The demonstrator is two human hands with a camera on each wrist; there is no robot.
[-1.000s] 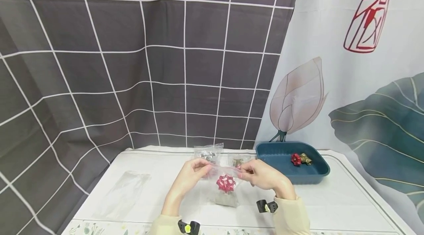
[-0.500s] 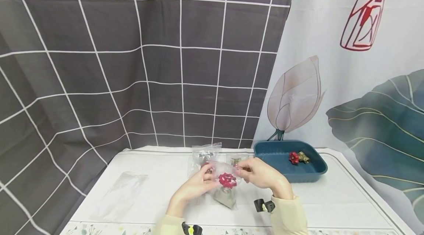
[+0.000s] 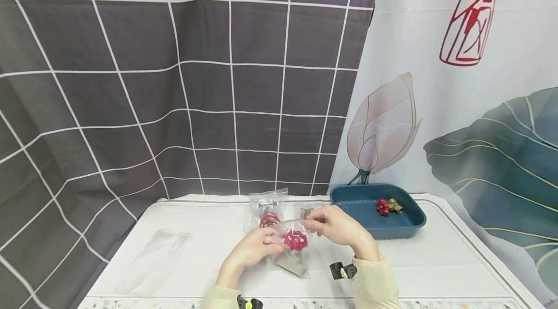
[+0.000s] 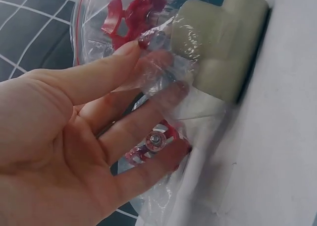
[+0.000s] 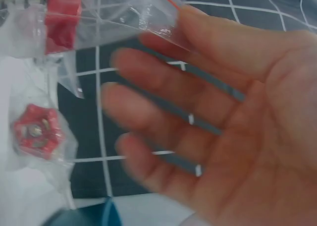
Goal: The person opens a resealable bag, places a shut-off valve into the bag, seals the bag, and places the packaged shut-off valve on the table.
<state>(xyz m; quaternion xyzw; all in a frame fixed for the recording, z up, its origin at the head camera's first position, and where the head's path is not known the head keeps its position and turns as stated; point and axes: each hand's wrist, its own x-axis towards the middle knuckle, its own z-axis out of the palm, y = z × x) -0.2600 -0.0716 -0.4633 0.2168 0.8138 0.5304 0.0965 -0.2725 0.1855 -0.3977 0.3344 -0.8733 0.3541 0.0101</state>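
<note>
A clear zip-lock bag [image 5: 133, 13] holds a valve with a red handwheel [image 3: 295, 240] and a pale grey-beige body [image 4: 220, 45]. My left hand [image 3: 250, 248] pinches bag film beside the valve's neck between thumb and index finger; its other fingers spread behind the bag in the left wrist view. At the bag's upper edge, by the red zip line, my right hand [image 3: 340, 226] pinches with thumb and index finger, the remaining fingers loosely bent. The valve's body hangs low and tilted near the table; whether it touches cannot be told.
Behind the hands lies another bagged valve with a red handwheel [image 3: 269, 220], and beside it a bagged brass-coloured piece [image 3: 306, 212]. A blue tray [image 3: 355, 222] at right holds a red-wheeled brass valve [image 3: 394, 206]. A flat clear bag [image 3: 157, 255] lies at left on the white table.
My left hand has left the bag's top edge and moved down to the film beside the valve's neck. The valve has tilted. My right hand keeps its pinch on the top edge.
</note>
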